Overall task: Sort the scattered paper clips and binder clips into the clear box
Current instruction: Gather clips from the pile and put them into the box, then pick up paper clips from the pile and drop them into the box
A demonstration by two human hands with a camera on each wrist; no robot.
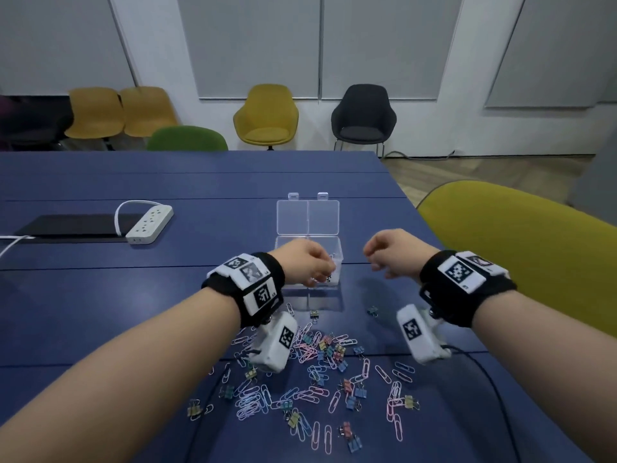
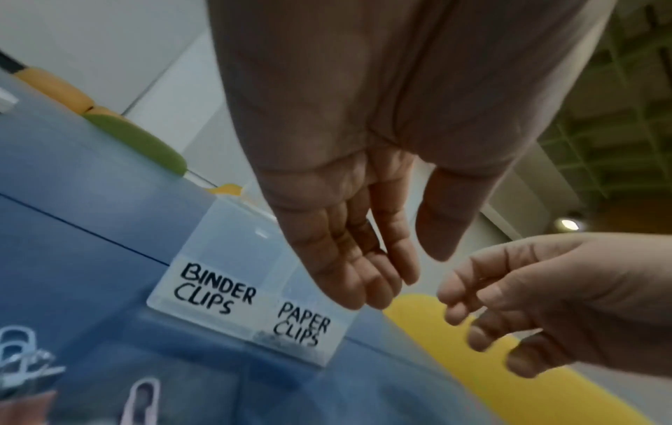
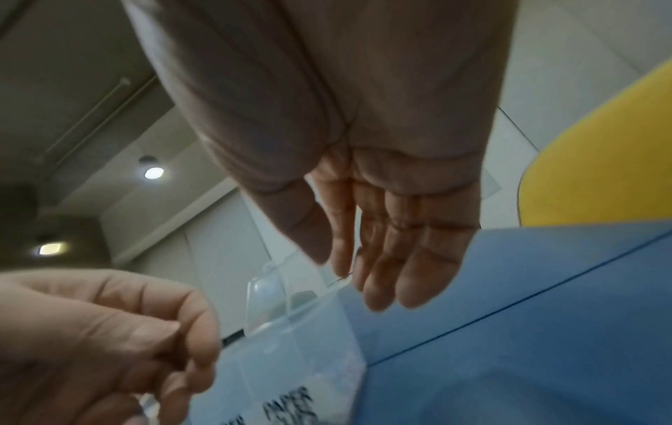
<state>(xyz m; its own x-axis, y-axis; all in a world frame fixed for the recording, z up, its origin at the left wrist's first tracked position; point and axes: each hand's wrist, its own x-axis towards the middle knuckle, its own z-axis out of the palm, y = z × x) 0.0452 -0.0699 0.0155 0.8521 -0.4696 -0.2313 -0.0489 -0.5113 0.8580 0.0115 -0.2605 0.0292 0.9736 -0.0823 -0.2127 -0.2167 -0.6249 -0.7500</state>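
Observation:
The clear two-compartment box (image 1: 338, 250) stands open on the blue table, its lid (image 1: 307, 217) folded back. Its front labels read BINDER CLIPS (image 2: 214, 287) and PAPER CLIPS (image 2: 301, 325). My left hand (image 1: 322, 270) hangs over the box with fingers loosely bent, and no clip shows in its palm (image 2: 363, 258). My right hand (image 1: 372, 259) hovers just right of the box, loosely curled, and nothing is visible in it (image 3: 382, 258). Pastel paper clips and binder clips (image 1: 314, 372) lie scattered in front of the box, under my wrists.
A white power strip (image 1: 150, 225) and a flat black device (image 1: 66, 225) lie at the left. Two stray binder clips (image 1: 373, 310) sit close to the box. A yellow chair (image 1: 517, 248) stands against the table's right edge, with more chairs beyond the far edge.

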